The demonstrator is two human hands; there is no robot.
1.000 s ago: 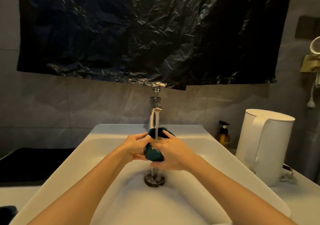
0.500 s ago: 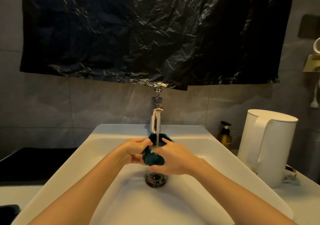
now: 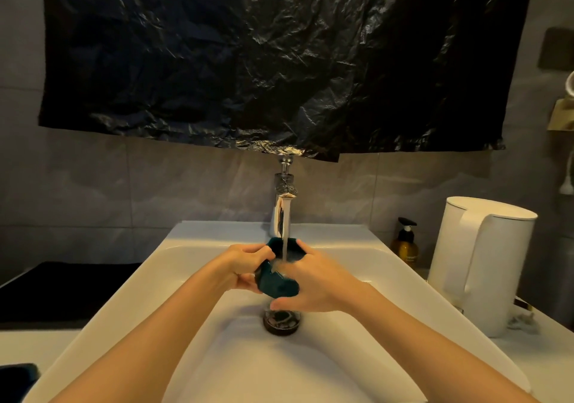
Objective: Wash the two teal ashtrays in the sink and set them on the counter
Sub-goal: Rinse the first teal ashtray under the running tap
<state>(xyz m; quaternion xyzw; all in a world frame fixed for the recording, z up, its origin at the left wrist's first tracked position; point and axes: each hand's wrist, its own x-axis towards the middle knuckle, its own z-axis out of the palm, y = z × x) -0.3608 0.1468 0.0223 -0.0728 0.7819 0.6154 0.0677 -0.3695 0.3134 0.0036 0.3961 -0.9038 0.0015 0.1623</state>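
Both hands meet over the middle of the white sink (image 3: 192, 244), right beneath the chrome faucet (image 3: 281, 216). The left hand (image 3: 245, 267) grips the teal ashtray (image 3: 276, 286) from its left side, fingers curled over the edge. The right hand (image 3: 313, 284) clasps it from the right, with one fingertip up on the far rim and another digit lying under the piece. The ashtray sits pinched between the two palms, lifted off the basin floor and directly above the dark drain (image 3: 282, 322). The stream of water (image 3: 284, 241) falls into the teal hollow at the top and splashes where the hands close in. Whether the teal mass is one ashtray or two held together cannot be told from this view.

To the right, on the white tabletop (image 3: 546, 359), stands a white electric kettle (image 3: 484, 266), and just behind it to the left an amber pump bottle (image 3: 405, 245). A crinkled black plastic sheet (image 3: 248, 61) hangs on the tiled wall above the faucet. At the lower left edge a dark bluish object (image 3: 17, 374) shows on the tabletop — too cut off to identify — and a black mat (image 3: 62, 290) lies beyond it.
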